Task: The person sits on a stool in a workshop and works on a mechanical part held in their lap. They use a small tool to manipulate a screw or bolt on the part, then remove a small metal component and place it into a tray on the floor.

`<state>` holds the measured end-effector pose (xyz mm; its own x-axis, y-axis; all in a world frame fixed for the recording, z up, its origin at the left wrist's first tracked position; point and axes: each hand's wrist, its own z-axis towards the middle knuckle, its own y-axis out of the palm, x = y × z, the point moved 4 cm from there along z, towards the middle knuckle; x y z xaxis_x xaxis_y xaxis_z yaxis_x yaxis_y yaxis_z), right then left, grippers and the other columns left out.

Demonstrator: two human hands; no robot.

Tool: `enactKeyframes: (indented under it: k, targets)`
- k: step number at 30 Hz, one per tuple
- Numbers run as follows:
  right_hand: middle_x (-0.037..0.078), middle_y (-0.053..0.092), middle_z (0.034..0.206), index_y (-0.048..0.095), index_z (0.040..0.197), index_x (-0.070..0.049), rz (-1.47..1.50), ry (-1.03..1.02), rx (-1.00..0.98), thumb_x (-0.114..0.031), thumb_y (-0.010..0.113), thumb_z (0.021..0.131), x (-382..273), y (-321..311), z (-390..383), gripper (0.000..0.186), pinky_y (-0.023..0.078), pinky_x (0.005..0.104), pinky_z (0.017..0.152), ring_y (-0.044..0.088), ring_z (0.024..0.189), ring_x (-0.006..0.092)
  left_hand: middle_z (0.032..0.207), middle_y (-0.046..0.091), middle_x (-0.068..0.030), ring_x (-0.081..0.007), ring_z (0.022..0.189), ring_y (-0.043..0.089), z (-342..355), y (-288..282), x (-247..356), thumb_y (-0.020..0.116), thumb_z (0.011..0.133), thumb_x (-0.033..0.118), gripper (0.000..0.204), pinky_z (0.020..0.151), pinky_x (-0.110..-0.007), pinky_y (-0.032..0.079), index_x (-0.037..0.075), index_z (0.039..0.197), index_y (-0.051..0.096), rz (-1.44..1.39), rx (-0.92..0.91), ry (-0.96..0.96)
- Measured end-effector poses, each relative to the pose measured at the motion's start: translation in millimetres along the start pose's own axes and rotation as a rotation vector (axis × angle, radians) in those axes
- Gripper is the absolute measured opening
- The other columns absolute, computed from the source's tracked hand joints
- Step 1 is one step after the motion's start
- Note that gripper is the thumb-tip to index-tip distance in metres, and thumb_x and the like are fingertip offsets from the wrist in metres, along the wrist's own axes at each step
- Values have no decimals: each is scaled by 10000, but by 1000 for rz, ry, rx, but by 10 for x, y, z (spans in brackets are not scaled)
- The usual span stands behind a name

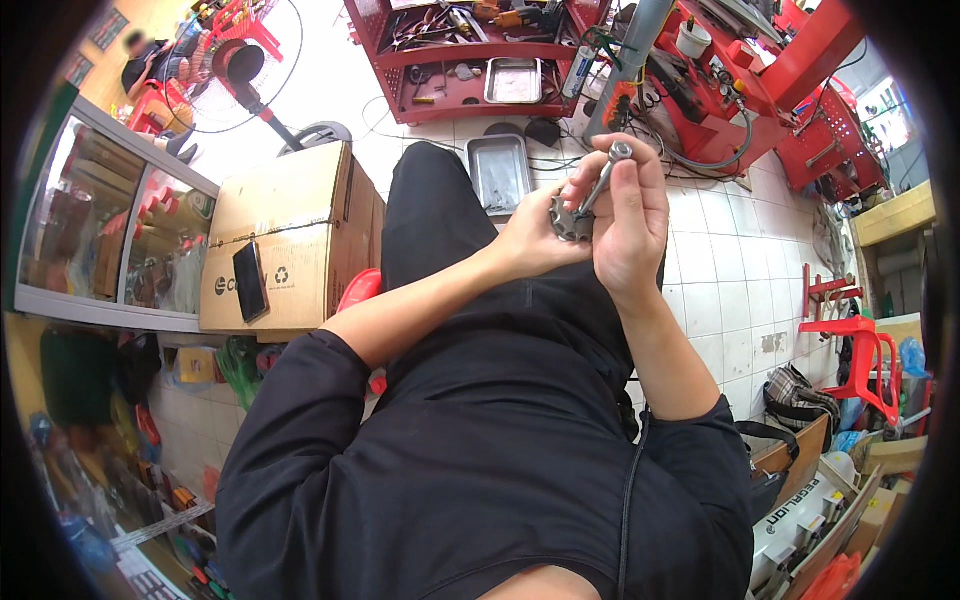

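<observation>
Above my lap, my left hand (pixel 530 238) is closed around a dark metal part (pixel 567 222) with a scalloped, gear-like rim. My right hand (pixel 630 250) pinches a slim steel tool (pixel 602 187) with a round, ratchet-like head at its far end. The tool slants down toward the metal part. Fingers cover its lower end, so I cannot tell whether the two are joined. Just beyond my knees, a shallow metal tray (pixel 500 172) lies on the tiled floor.
A red tool cart (pixel 440 102) with hand tools stands ahead. To the left, a cardboard box (pixel 285 215) carries a black phone (pixel 251 281), beside a glass cabinet (pixel 110 220). A fan (pixel 240 70) and a seated person are far left. Red machinery (pixel 740 80) and a red stool (pixel 860 350) are right.
</observation>
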<state>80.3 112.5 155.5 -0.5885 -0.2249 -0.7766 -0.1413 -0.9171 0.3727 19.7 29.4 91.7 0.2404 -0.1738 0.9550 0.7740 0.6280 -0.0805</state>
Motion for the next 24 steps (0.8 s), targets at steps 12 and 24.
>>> enactKeyframes:
  k: [12, 24]
  targets:
    - [86, 613, 905, 429, 1207, -17, 0, -6, 26, -188, 478, 1010, 24, -55, 11, 266, 465, 250, 703, 565, 794, 96, 931, 617, -44, -87, 859, 565, -2, 8, 33, 785, 694, 122, 502, 758, -277, 493, 22, 1119, 538, -21, 57, 72]
    - [75, 634, 879, 539, 1118, -2, -193, 10, 161, -180, 521, 993, -58, -199, 185, 218, 482, 243, 717, 590, 787, 110, 932, 626, -27, -97, 869, 584, 43, 28, -143, 777, 735, 151, 421, 785, -280, 485, 20, 1072, 560, -42, -125, -95]
